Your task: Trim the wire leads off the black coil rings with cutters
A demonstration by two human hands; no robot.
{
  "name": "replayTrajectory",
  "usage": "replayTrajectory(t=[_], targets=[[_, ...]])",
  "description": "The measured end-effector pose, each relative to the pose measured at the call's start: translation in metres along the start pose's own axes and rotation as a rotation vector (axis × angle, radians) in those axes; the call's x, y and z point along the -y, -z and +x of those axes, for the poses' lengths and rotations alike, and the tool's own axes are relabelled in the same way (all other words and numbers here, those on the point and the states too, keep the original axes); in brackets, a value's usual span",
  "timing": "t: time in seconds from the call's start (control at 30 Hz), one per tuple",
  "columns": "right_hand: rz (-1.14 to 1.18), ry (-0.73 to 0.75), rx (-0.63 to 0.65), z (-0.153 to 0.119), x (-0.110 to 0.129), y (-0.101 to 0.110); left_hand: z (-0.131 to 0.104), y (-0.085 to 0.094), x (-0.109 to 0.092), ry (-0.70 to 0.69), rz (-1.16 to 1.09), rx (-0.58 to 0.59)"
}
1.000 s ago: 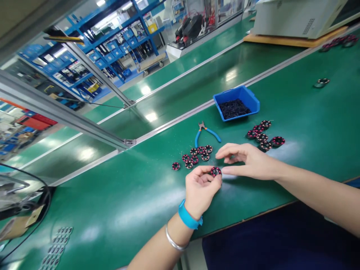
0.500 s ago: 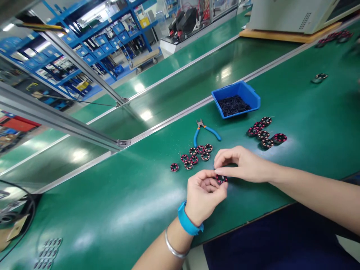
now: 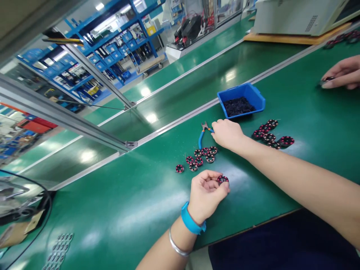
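Note:
My left hand (image 3: 209,191), with a blue wristband and a silver bangle, pinches a small black ring with pink marks (image 3: 223,180) between thumb and fingers above the green bench. Further up, my right hand (image 3: 227,133) has its fingers curled round one handle of the blue-handled cutting pliers (image 3: 201,138), which lie spread on the bench; the fingertips are partly hidden. Just below the pliers sits a group of similar small rings (image 3: 198,161), some pink-marked, some copper-coloured. Another group of rings (image 3: 264,129) lies to the right, partly behind my right forearm.
A blue bin (image 3: 244,101) of thin black pieces stands behind my right hand. At the far right, another person's hand (image 3: 344,73) holds a ring. Flat small parts (image 3: 60,247) lie in rows at lower left. A metal post (image 3: 92,131) rises at the bench's back edge.
My right hand has left the ring and moved up and away to the pliers. My left hand keeps the ring. Another person's hand has come in at the right and taken hold of a ring.

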State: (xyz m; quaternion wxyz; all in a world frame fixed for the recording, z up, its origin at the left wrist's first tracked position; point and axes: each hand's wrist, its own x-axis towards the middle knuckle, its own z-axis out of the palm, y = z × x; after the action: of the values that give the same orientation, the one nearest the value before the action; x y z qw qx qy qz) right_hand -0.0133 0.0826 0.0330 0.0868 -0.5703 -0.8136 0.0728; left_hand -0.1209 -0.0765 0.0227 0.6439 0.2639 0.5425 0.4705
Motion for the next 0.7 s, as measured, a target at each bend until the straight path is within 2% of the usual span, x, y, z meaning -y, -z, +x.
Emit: replayTrajectory(t=[0.27,0.33,0.43,0.5,0.57,0.6,0.67,0.7], targets=[[0.032,-0.092,0.075,0.038,0.019,-0.007,0.002,0.003,-0.001,0.009,-0.036,0.023],[0.072,-0.12,0.084,0.049,0.022,0.0,0.002,0.004,-0.001,0.016,-0.022,0.038],[0.119,-0.13,0.024,0.053,0.02,0.025,0.001,0.007,0.0,0.037,0.02,0.065],[0.137,-0.126,-0.074,0.039,0.009,0.046,0.002,0.009,0.0,0.045,0.045,0.075],[0.178,-0.084,-0.174,0.007,-0.012,0.059,0.003,0.012,0.001,0.037,0.064,0.07],[0.19,-0.051,-0.179,-0.013,-0.024,0.062,0.004,0.013,0.001,0.028,0.07,0.059],[0.374,0.166,-0.107,-0.058,-0.051,0.057,0.005,0.014,0.001,0.009,0.079,0.028],[0.429,0.236,-0.122,-0.08,-0.062,0.051,0.005,0.014,0.0,0.003,0.082,0.012]])
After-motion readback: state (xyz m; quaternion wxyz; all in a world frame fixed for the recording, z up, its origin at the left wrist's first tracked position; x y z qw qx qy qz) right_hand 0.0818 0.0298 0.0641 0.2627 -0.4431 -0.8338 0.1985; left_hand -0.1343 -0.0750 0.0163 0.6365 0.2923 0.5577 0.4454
